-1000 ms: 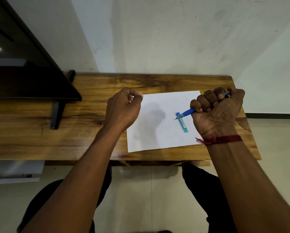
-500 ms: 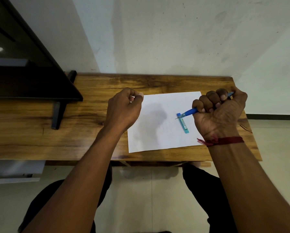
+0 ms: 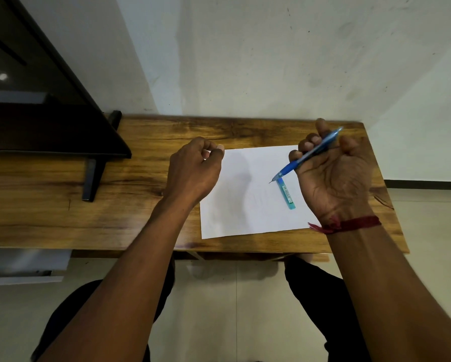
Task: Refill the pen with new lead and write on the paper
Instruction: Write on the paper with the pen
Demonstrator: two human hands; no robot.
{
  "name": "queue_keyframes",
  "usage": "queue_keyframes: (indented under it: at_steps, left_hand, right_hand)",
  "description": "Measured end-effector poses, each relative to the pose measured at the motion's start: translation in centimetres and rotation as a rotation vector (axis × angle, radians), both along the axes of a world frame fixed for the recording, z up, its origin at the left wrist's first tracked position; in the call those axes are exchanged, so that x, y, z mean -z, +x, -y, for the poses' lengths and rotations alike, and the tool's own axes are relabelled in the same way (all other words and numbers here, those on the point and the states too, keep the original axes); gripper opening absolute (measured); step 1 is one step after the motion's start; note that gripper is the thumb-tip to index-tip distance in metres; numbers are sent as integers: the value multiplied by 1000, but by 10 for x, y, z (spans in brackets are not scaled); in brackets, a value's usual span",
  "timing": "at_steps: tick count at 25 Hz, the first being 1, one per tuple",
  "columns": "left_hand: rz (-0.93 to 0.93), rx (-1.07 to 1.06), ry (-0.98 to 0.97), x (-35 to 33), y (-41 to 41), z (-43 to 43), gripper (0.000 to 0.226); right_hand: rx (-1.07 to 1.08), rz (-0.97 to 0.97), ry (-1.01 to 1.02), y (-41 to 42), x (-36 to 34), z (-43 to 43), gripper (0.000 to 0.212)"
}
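Now, from the head view, the right hand [image 3: 334,178] is palm-up with fingers curled loosely round a blue pen [image 3: 306,155], its tip angled down over the white paper [image 3: 247,194] on the wooden bench [image 3: 88,205]. Just beside the tip a small teal lead case [image 3: 287,194] lies flat on the sheet; its contents cannot be made out. The left hand [image 3: 195,171] is loosely fisted at the paper's left edge, thumb against forefinger; whether it pinches anything I cannot tell
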State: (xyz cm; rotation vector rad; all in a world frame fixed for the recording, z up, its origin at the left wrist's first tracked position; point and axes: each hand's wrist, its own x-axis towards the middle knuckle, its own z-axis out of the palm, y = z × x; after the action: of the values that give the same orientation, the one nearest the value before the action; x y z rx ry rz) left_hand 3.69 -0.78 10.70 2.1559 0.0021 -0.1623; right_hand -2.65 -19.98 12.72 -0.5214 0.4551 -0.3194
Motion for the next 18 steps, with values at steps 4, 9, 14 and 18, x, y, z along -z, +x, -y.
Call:
queue_keyframes:
  at_steps: [4,9,14,18]
  left_hand:
    - [-20,-25,-12,0,2,-3,22]
    - [-61,-46,-39,1,7,-8,22]
    - [-92,131,128,13,6,-12,30]
    - [-130,431,470,29,2,-14,49]
  right_hand:
    - [-82,-172,-90,5,9,-4,16]
    - [-283,-427,-370,7,28,-14,24]
    - [-434,-726,-813,34,44,-26,17]
    - [-463,-832,-1014,58,60,-29,14]
